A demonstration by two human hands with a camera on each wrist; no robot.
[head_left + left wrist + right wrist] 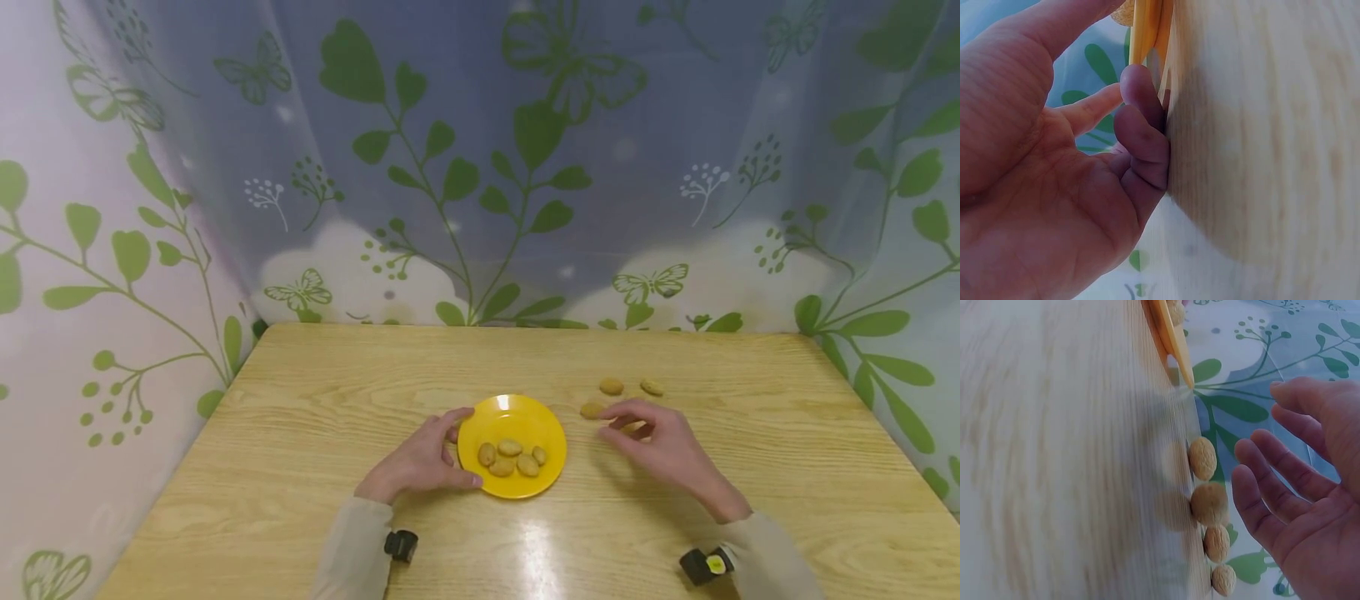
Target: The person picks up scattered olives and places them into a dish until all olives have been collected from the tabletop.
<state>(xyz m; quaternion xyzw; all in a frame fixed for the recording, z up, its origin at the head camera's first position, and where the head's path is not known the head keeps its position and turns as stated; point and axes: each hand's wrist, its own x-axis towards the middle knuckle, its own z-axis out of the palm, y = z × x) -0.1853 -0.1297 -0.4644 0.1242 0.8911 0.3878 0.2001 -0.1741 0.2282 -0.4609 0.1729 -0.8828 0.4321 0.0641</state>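
A round yellow plate (532,417) lies on the table, with several small, tan, wrinkled oval pieces (510,447), like nuts in the shell or tiny potatoes, in its lower half. My left hand (423,458) holds the plate's left side, thumb at the near rim and index finger at the far rim; its other fingers curl low by the table in the left wrist view. Right of the plate, my right hand (667,446) hovers over more oval pieces (611,386), fingers bent loosely with nothing between them. In the right wrist view, its fingertips are beside a row of these pieces (1202,459).
The wood-grain table (300,417) carries the plate and loose pieces. Patterned cloth (465,167) with green leaves and butterflies hangs behind it and along both sides. Each forearm wears a beige sleeve (352,542) and a small black wrist camera (401,546).
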